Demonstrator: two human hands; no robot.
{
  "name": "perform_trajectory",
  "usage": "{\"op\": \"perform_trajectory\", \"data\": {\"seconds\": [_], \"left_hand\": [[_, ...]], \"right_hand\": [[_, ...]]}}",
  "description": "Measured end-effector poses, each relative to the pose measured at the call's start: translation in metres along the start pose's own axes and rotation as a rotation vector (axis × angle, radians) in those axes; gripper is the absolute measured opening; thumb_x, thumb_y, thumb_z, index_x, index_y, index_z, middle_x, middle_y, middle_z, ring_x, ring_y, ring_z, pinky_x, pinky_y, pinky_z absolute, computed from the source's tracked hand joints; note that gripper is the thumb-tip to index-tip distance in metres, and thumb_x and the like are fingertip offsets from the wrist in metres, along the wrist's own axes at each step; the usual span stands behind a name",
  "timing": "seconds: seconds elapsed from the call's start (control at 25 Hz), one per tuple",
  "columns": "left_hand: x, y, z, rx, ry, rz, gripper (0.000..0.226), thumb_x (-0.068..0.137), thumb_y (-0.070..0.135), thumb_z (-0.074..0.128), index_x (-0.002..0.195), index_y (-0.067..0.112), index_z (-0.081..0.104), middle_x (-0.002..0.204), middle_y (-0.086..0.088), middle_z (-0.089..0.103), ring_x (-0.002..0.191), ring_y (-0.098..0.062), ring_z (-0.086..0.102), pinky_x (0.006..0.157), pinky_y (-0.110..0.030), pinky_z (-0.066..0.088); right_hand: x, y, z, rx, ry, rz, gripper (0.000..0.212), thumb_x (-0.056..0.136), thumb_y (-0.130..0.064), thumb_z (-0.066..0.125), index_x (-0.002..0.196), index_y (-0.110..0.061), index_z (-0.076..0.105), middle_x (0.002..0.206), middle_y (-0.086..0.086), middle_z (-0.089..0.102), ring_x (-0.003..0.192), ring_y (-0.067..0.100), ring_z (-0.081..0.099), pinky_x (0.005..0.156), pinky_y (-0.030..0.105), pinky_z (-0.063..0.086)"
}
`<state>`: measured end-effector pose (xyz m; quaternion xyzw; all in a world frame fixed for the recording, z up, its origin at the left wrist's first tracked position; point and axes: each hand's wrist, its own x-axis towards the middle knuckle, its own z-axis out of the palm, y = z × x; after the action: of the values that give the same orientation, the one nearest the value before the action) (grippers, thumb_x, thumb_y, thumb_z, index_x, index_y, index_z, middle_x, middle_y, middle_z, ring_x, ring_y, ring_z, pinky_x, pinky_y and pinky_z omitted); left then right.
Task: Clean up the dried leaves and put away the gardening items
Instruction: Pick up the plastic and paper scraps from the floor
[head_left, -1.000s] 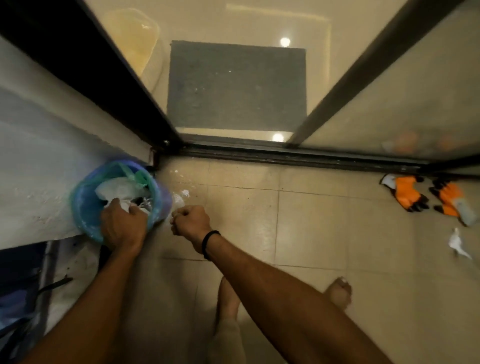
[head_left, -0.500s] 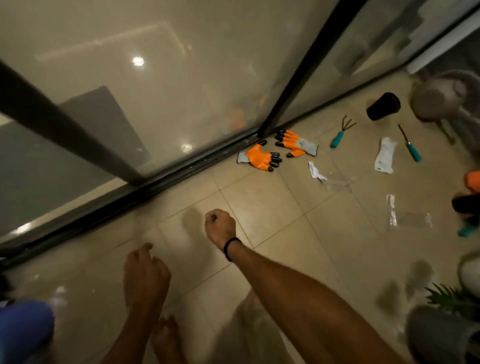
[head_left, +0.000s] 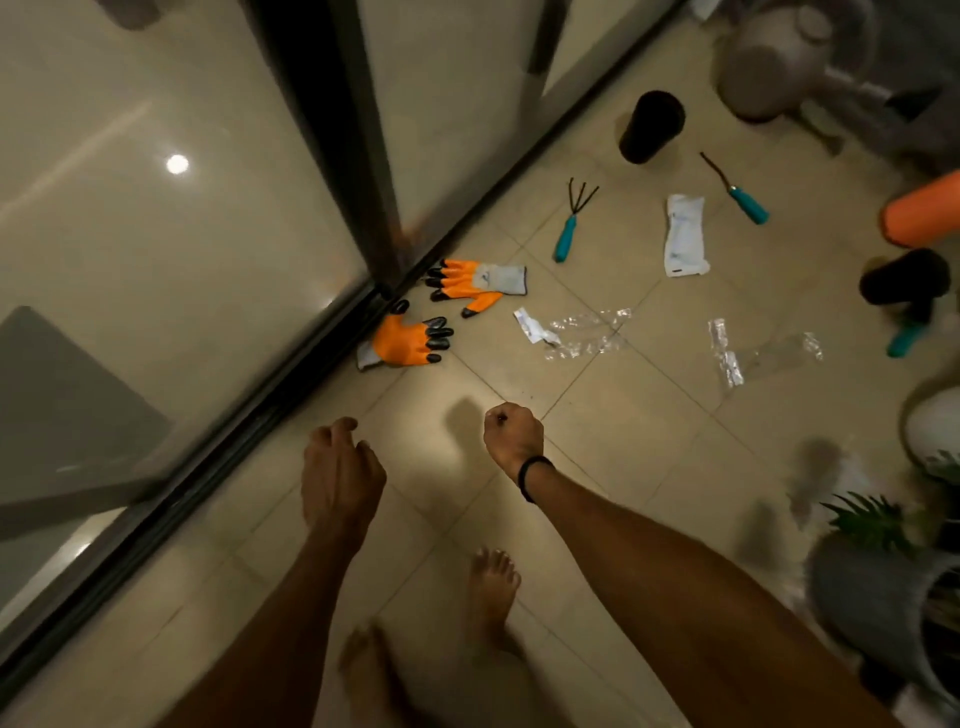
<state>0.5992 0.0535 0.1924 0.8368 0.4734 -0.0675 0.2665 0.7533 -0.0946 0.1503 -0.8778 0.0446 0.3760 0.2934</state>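
Item: pair of orange gardening gloves with black fingertips, lying on the tiled floor (head_left: 623, 415) against the sliding door track (head_left: 244, 431): near glove (head_left: 408, 340) palm up beside the track, far glove (head_left: 475, 283) just beyond it, the two close but apart. Judged light, soft and floppy, with a rubbery coating that should not slip; best pinched at the grey knit cuff or gathered whole across the palm. Further lots, well apart from the gloves: three-pronged hand rake (head_left: 569, 228) with teal handle, judged stiff and light, to be taken by the handle and away from the prongs; clear plastic wrapper (head_left: 587, 330), judged flimsy, crinkly and apt to slide on tile; white packet (head_left: 684, 236); black pot (head_left: 649, 127) lying on its side. Left grip (head_left: 340, 473): bare hand held out low over the floor, back upward, fingers loosely curled, holding nothing. Right grip (head_left: 511, 436): bare hand with a black wristband (head_left: 532, 475), forearm extended toward the gloves, fingers clenched into a fist; nothing was visible inside it. Both grips hung short of the near glove, touching no item.
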Motion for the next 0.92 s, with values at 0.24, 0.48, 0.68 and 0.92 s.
{"op": "perform_trajectory", "data": {"seconds": [0.24,0.48,0.68,0.92], "left_hand": [[0.051,0.115,0.052,0.089,-0.170,0.149,0.039,0.097,0.023,0.056,0.134,0.012,0.050,0.128,-0.015,0.053,0.114,-0.031,0.053,0.086,-0.043,0.051],[0.118,0.215,0.138,0.146,-0.433,0.184,0.059,0.095,0.027,0.062,0.147,0.016,0.036,0.142,-0.018,0.041,0.125,-0.037,0.047,0.094,-0.045,0.046],[0.178,0.281,0.258,-0.082,-0.450,-0.104,0.073,0.093,0.045,0.063,0.147,0.009,0.031,0.138,-0.026,0.046,0.119,-0.040,0.052,0.091,-0.039,0.044],[0.212,0.278,0.384,-0.139,-0.281,-0.460,0.091,0.084,0.047,0.074,0.153,0.030,0.017,0.145,-0.024,0.026,0.120,-0.050,0.047,0.101,-0.052,0.046]], "right_hand": [[0.075,0.017,-0.075,0.037,0.018,0.168,0.025,0.093,-0.020,0.053,0.106,-0.008,0.070,0.109,0.012,0.070,0.107,0.030,0.062,0.090,0.034,0.052],[0.164,0.047,-0.143,-0.112,-0.038,0.131,0.072,0.089,-0.025,0.068,0.151,-0.016,0.030,0.147,0.016,0.032,0.134,0.034,0.038,0.105,0.040,0.043],[0.289,0.097,-0.165,-0.555,0.010,-0.132,0.117,0.076,-0.035,0.083,0.156,-0.026,-0.001,0.164,0.011,0.000,0.150,0.036,0.005,0.116,0.054,0.028],[0.396,0.178,-0.126,-0.810,0.017,-0.241,0.117,0.062,-0.048,0.085,0.154,-0.037,0.014,0.161,0.014,0.006,0.141,0.042,0.019,0.100,0.057,0.041]]}}
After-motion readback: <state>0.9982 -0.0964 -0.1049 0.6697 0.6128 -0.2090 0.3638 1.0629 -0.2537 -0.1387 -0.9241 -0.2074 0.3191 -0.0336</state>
